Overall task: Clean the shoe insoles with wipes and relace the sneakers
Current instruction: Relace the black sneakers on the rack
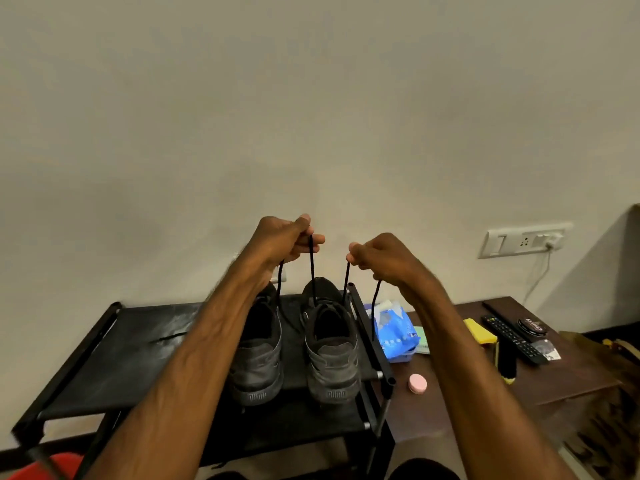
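Your forearms (194, 358) fill the near foreground, rising from the bottom edge towards the wall (311, 98). Your left hand (287, 242) is curled closed, thumb and fingers pinching one end of a thin black lace (311, 268). Your right hand (384, 258) is closed the same way on the other end. You hold both hands raised above the shoes, the left a little higher. A taut strand runs down from each hand to the top eyelets of the right sneaker (330, 351), and a short loose tail hangs below each fist.

Both sneakers are dark grey-black and look worn, with a brand mark on each heel tab. The right sneaker and the left sneaker (258, 355) stand upright, side by side, on the top shelf of a black shoe rack (138, 341), towards its right end. Their heels face you and their toes point at the wall, so each long axis runs straight away from you.

A blue pack of wipes (394, 327) lies just beside the rack on a brown table (571, 379).
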A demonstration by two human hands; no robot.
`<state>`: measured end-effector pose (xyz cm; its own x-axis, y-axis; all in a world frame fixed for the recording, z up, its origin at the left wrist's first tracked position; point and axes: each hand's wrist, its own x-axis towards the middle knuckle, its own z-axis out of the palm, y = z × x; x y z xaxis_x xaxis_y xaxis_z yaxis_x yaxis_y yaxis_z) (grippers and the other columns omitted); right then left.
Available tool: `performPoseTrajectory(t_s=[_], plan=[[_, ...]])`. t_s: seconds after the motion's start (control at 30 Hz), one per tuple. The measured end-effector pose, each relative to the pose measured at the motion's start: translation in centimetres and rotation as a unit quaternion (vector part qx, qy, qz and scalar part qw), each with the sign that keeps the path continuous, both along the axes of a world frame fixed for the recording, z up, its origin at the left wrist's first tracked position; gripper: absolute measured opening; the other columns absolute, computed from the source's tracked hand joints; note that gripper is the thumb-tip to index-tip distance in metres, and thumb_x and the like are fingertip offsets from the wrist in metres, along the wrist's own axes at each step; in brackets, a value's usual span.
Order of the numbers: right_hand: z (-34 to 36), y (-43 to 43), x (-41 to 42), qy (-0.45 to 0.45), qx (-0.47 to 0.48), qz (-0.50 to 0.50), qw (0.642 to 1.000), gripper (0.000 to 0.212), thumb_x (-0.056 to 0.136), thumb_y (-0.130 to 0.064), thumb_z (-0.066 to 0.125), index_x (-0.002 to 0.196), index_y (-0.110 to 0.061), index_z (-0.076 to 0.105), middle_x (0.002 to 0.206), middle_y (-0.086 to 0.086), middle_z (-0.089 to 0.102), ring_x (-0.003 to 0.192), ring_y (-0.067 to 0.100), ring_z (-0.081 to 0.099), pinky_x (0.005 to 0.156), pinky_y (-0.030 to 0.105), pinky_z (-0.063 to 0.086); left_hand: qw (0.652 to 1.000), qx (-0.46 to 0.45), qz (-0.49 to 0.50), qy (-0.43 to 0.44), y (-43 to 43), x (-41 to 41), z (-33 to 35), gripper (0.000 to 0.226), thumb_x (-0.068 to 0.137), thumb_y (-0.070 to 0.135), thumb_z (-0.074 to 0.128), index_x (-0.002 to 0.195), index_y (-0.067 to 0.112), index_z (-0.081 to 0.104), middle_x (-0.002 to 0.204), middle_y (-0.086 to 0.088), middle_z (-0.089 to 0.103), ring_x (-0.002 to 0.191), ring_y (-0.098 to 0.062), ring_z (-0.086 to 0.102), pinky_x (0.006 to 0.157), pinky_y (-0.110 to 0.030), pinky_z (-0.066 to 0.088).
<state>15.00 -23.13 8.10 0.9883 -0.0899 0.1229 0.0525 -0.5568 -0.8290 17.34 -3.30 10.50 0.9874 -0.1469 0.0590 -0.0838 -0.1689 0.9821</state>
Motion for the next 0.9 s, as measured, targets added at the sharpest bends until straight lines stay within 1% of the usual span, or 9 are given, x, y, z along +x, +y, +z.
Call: performPoseTrajectory(t_s=[0.1,0.17,0.3,0.37,0.47,0.57,0.73,0.83,0.9], plan=[[3.0,0.3,0.1,-0.022,-0.002,0.015,1.0,0.032,0.103,-0.033,0.057,0.087,-0.016,0.079,0.106,0.003,0.077,0.104,0.02,0.067,0.077,0.028,0.043,0.999,-0.002,0.005,-0.031,0.0,-0.2,2.3,0.031,0.102,0.035,0.056,0.095,0.01,0.073,0.091,0.002,0.079,0.086,-0.013,0.076,0.098,-0.039,0.053],[4.7,0.6,0.2,-0.037,-0.003,0.021,0.999,0.031,0.102,-0.033,0.058,0.088,-0.015,0.08,0.103,0.002,0.077,0.105,0.017,0.069,0.074,0.027,0.044,0.998,-0.002,0.011,-0.055,0.0,-0.2,3.6,0.031,0.101,0.035,0.058,0.097,0.01,0.076,0.092,0.002,0.079,0.086,-0.012,0.076,0.096,-0.039,0.055],[7.5,1.0,0.0,-0.085,0.002,0.028,0.996,0.026,0.097,-0.032,0.067,0.088,-0.014,0.082,0.092,0.001,0.079,0.097,0.014,0.073,0.088,0.032,0.052,0.992,0.053,0.024,-0.11,-0.3,0.0,6.0,0.022,0.092,0.027,0.069,0.095,0.007,0.077,0.09,-0.004,0.078,0.087,-0.014,0.075,0.092,-0.037,0.059],[8.8,1.3,-0.3,-0.093,0.017,0.034,0.995,0.022,0.093,-0.028,0.071,0.087,-0.011,0.082,0.088,0.001,0.079,0.092,0.011,0.074,0.085,0.028,0.051,0.988,0.081,0.034,-0.129,-0.4,0.1,7.2,0.02,0.085,0.022,0.076,0.093,0.004,0.077,0.088,-0.008,0.077,0.088,-0.017,0.074,0.089,-0.038,0.06],[10.2,1.7,-0.7,-0.095,0.037,0.032,0.994,0.018,0.086,-0.019,0.076,0.086,-0.001,0.08,0.087,0.007,0.079,0.085,0.011,0.076,0.079,0.03,0.052,0.984,0.098,0.019,-0.149,-0.6,0.0,8.7,0.01,0.084,0.008,0.073,0.092,0.004,0.078,0.093,-0.011,0.077,0.093,-0.021,0.074,0.088,-0.039,0.061],[11.0,1.9,-0.9,-0.088,0.094,0.02,0.992,0.016,0.084,-0.013,0.076,0.09,0.001,0.079,0.088,0.009,0.079,0.084,0.013,0.077,0.08,0.033,0.053,0.981,0.101,0.003,-0.164,-0.7,-0.1,9.8,0.018,0.082,-0.004,0.068,0.093,0.005,0.079,0.094,-0.01,0.077,0.098,-0.021,0.073,0.087,-0.034,0.06],[11.3,1.7,-0.5,-0.132,0.135,-0.018,0.982,0.011,0.078,-0.005,0.079,0.089,-0.006,0.079,0.087,0.004,0.079,0.086,0.017,0.077,0.074,0.029,0.053,0.969,0.103,0.035,-0.221,-0.7,0.3,11.0,0.017,0.081,-0.004,0.07,0.088,0.008,0.08,0.085,-0.004,0.077,0.086,-0.016,0.075,0.084,-0.034,0.061],[11.4,2.1,-0.5,-0.165,0.147,-0.025,0.975,0.013,0.078,-0.007,0.082,0.09,-0.009,0.079,0.083,0.006,0.079,0.081,0.018,0.077,0.076,0.032,0.058,0.959,0.096,0.051,-0.263,-0.8,0.8,11.6,0.015,0.083,-0.004,0.07,0.087,0.008,0.079,0.08,-0.002,0.077,0.076,-0.01,0.075,0.081,-0.03,0.062],[11.7,2.5,-0.5,-0.178,0.159,-0.037,0.97,0.017,0.076,-0.007,0.084,0.092,-0.01,0.077,0.08,0.007,0.078,0.079,0.017,0.077,0.078,0.034,0.059,0.955,0.084,0.057,-0.278,-0.9,0.9,12.1,0.014,0.086,-0.003,0.07,0.09,0.007,0.078,0.083,-0.003,0.077,0.073,-0.01,0.075,0.076,-0.026,0.061]])
